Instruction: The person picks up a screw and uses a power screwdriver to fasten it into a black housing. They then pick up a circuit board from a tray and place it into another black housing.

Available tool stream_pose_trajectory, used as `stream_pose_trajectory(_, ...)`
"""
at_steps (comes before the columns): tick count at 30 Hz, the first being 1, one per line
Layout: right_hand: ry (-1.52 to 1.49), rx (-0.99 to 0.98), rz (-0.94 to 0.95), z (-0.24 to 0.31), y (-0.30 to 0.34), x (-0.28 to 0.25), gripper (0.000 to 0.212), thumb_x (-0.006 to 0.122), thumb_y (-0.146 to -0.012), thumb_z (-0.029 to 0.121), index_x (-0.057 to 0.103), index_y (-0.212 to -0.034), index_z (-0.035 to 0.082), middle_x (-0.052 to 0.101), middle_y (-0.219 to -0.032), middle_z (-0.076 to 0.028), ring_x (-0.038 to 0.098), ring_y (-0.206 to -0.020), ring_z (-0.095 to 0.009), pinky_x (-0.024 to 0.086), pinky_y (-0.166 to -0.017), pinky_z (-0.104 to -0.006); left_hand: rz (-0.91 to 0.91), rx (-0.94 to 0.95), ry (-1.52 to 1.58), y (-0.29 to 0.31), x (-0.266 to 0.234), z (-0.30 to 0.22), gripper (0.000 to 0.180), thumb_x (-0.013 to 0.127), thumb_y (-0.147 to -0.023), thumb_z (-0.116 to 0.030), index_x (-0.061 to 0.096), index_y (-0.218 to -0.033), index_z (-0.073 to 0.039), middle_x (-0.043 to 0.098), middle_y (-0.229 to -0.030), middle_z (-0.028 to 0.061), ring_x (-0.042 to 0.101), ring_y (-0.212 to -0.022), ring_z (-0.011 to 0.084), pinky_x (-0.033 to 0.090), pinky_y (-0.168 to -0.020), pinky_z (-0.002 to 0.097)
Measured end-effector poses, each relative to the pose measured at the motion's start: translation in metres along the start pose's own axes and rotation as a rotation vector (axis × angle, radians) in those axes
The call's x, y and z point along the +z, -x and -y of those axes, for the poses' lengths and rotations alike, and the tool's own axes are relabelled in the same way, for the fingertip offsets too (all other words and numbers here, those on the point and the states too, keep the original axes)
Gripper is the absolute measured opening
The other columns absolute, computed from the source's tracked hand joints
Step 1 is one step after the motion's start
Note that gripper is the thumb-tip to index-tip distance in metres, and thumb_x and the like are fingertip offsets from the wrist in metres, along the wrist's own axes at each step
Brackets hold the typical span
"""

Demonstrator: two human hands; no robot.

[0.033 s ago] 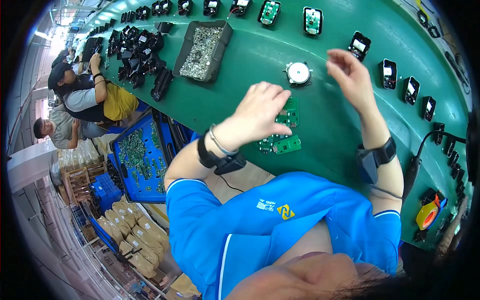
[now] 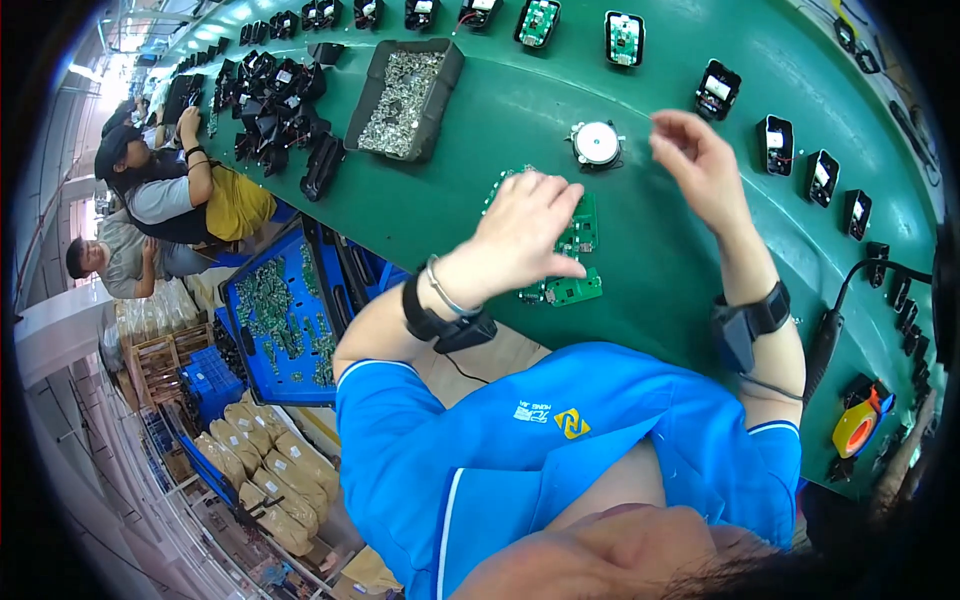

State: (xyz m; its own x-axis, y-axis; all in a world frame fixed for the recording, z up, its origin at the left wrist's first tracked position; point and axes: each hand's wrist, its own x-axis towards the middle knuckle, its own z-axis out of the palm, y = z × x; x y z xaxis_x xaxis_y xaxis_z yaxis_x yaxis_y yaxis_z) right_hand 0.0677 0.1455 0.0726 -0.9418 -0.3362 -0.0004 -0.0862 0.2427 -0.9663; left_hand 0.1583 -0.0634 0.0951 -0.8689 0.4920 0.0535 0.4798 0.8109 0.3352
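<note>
Several green circuit boards point(image 2: 583, 228) lie on the green bench in front of me. My left hand point(image 2: 525, 228) hovers over or rests on them, and I cannot tell whether it touches. Its fingers bend over the boards, thumb stretched apart, with no object visible in its grasp. A board edge shows beyond its knuckles, and the palm hides other parts. My right hand point(image 2: 698, 165) is raised at the right with curved fingers, a gap to the thumb and nothing seen between them. Nearest to it is a round white-topped device point(image 2: 597, 145) with a dark rim.
A grey bin point(image 2: 405, 100) of small metal parts stands beyond my left hand, beside a heap of black housings point(image 2: 275, 105). Housings holding boards, one a white-rimmed housing point(image 2: 625, 40), curve along the far side. A blue tray point(image 2: 280, 310) holds boards. A co-worker point(image 2: 165, 175) is at the left.
My left hand has shifted slightly nearer to me, uncovering a board edge beyond its knuckles and covering more of the nearest board. My right hand has dropped a little nearer to me.
</note>
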Motion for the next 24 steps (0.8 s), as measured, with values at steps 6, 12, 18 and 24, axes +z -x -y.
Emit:
stream_pose_trajectory(6,-0.101,0.164,0.08,-0.012,0.035,0.01,0.024,0.055,-0.08,0.011,0.052,-0.102,0.0,0.055,-0.088,-0.002,0.051,-0.079,-0.007,0.043,-0.07,-0.0203,0.016,-0.149,0.046,0.007,0.015,0.0,0.06,0.075,-0.051,-0.024,0.048,-0.101,-0.002,0.049,-0.09,0.009,0.045,-0.093,0.0258,0.035,-0.08,0.0355)
stream_pose_trajectory(12,-0.156,0.201,0.101,-0.013,0.044,0.013,0.023,0.055,-0.081,0.012,0.053,-0.101,0.0,0.055,-0.087,-0.003,0.051,-0.077,-0.008,0.044,-0.069,-0.0209,-0.029,-0.221,0.292,-0.001,0.014,0.013,0.045,0.075,-0.054,-0.017,0.052,-0.09,-0.006,0.049,-0.086,0.0079,0.052,-0.078,0.0184,0.042,-0.064,0.0298)
stream_pose_trajectory(18,-0.51,0.239,0.296,0.003,0.049,0.021,0.032,0.048,-0.086,0.019,0.046,-0.112,0.0,0.055,-0.094,-0.009,0.055,-0.08,-0.014,0.046,-0.069,-0.0245,-0.258,-0.304,1.114,-0.022,0.013,0.009,0.043,0.073,-0.061,-0.01,0.045,-0.093,-0.004,0.052,-0.086,0.003,0.05,-0.069,0.0075,0.043,-0.061,0.0213)
stream_pose_trajectory(24,-0.947,0.393,0.35,0.019,0.047,0.015,0.035,0.051,-0.084,0.019,0.046,-0.112,-0.001,0.055,-0.095,-0.008,0.055,-0.081,-0.012,0.048,-0.069,-0.0252,-0.585,0.462,0.353,-0.044,0.01,0.001,0.028,0.071,-0.051,-0.002,0.047,-0.064,-0.009,0.055,-0.079,0.004,0.055,-0.072,0.0218,0.043,-0.065,0.0297)
